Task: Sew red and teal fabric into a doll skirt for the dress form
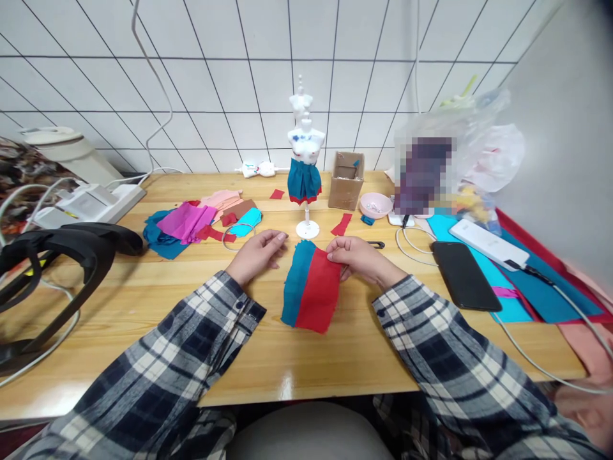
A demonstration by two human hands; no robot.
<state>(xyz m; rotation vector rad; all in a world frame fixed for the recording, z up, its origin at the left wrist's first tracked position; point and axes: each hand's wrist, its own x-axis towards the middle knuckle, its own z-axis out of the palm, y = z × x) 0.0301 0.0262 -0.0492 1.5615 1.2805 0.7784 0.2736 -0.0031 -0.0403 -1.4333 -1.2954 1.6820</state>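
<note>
A piece of cloth (313,287), teal on its left part and red on its right, is at the middle of the wooden table. My right hand (357,259) pinches its upper right corner between thumb and fingers. To the left of the cloth, my left hand (258,254) is apart from it, fingers curled and the thumb near the index finger; whether it holds something small is unclear. Behind the cloth stands a small white mannequin (306,142) wearing a teal skirt (304,181) with a red hem.
Fabric scraps (186,223) lie at left, beside a black headset (62,281). A cardboard box (345,182), pink bowl (375,205) and plastic bag (498,147) stand behind. At right are a phone (464,275), power bank (488,244), folded cloths (555,287) and cables.
</note>
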